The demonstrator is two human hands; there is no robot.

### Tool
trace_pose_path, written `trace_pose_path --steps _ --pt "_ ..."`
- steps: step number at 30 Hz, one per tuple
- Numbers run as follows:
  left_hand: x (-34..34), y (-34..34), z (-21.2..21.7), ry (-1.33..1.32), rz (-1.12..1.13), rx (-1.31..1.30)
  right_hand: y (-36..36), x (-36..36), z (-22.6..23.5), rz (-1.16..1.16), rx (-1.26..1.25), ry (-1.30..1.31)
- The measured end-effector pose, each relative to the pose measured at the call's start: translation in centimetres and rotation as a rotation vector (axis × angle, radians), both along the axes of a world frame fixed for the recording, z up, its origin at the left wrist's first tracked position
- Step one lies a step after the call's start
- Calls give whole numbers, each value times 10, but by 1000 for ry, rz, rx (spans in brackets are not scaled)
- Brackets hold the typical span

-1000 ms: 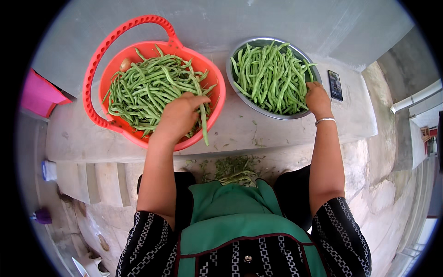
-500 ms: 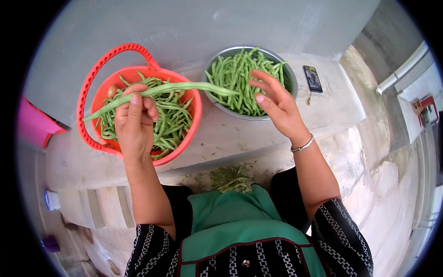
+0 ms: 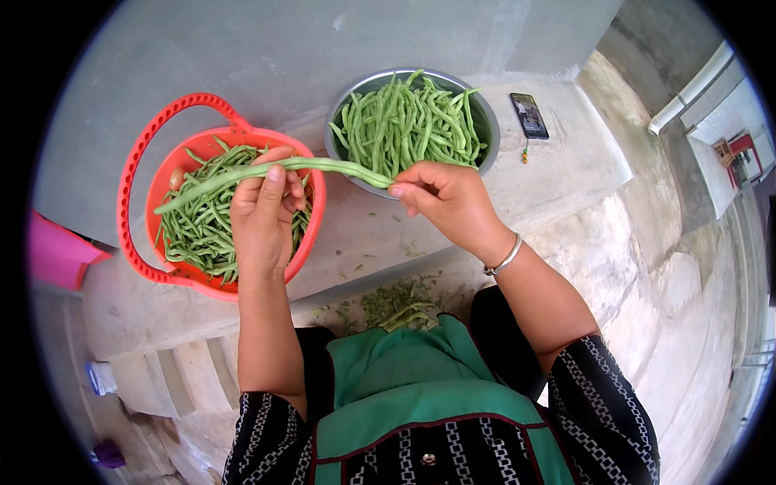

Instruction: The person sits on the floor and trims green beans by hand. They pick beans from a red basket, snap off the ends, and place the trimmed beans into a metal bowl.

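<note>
A long green bean stretches sideways between my two hands. My left hand pinches it around the middle, thumb on the near side, over the red plastic basket. At the bean's right tip, the thumb and fingers of my right hand are closed, just in front of the metal bowl. Many thin green beans lie tangled inside the basket, with a small brownish round thing among them. Heaped in the bowl are more green beans.
Right of the bowl, a phone with a small charm lies on the concrete ledge. Bean scraps litter the ground below the ledge. A grey wall rises behind the containers. A pink object stands at far left.
My right hand has moved left and down from open fingers to a pinch on the bean's right tip. My left hand still holds the bean, now slightly farther right relative to the basket.
</note>
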State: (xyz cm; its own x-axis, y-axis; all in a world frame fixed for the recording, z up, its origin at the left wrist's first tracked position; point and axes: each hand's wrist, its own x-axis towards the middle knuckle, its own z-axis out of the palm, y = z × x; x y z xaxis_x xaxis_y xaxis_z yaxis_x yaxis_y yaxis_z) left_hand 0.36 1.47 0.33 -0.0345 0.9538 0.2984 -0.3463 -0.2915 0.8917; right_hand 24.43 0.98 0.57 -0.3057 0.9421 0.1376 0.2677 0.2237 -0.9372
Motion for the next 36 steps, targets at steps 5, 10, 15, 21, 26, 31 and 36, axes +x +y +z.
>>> trace_pose_path --steps 5,10,15,21,26,31,36 --pt "-3 4 -3 -46 -5 3 -2 -1 -8 143 27 80" --pt "2 5 -3 -306 -51 -157 -15 -5 -6 215 632 -208" --pt "9 2 -10 -283 -418 -317 -41 -17 1 412 900 -149" --pt "28 -12 -2 -11 -543 -350 -36 1 -13 650 598 -366" --pt "28 -13 -8 146 -501 -342 -17 19 -22 503 156 -278" --pt "49 -5 -20 49 -406 -336 -32 -1 -23 382 -310 80" --pt "75 6 -17 122 -345 -324 -7 34 -28 48 -240 227"
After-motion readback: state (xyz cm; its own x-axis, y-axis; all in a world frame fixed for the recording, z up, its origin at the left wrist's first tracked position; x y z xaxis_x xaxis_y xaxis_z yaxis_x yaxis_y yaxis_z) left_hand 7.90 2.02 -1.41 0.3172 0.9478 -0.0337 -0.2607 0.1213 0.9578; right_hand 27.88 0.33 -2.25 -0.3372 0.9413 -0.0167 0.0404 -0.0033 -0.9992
